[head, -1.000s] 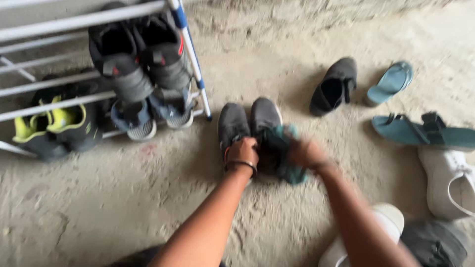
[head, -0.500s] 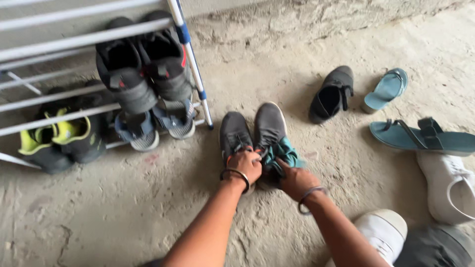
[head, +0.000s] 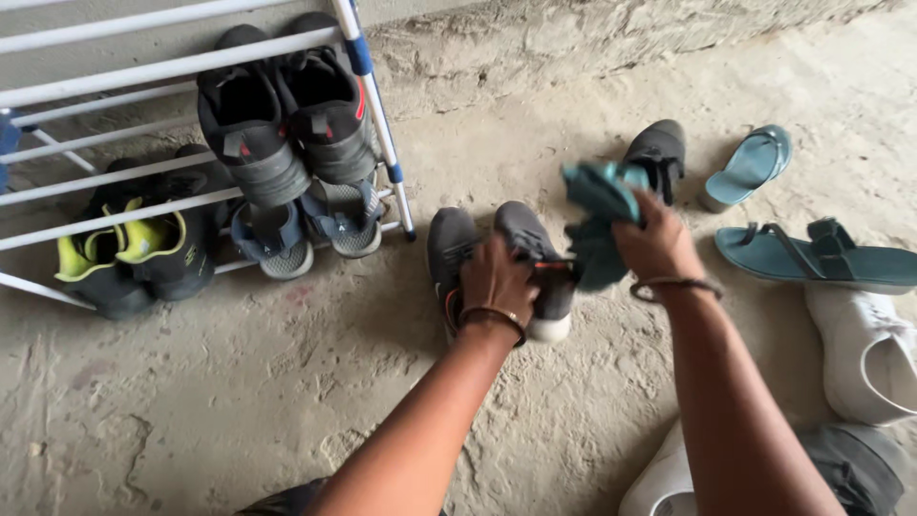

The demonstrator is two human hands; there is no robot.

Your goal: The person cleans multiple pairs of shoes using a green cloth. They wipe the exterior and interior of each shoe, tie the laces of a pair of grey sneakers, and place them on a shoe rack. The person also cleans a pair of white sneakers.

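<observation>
Right hand [head: 654, 244] lifted off shoe, grip closed on teal cloth [head: 597, 205], left hand [head: 497, 279] grip clasping grey shoes [head: 497, 250]

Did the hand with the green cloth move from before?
Yes. The right hand lifted the teal cloth off the grey shoes, toward the black shoe.
</observation>
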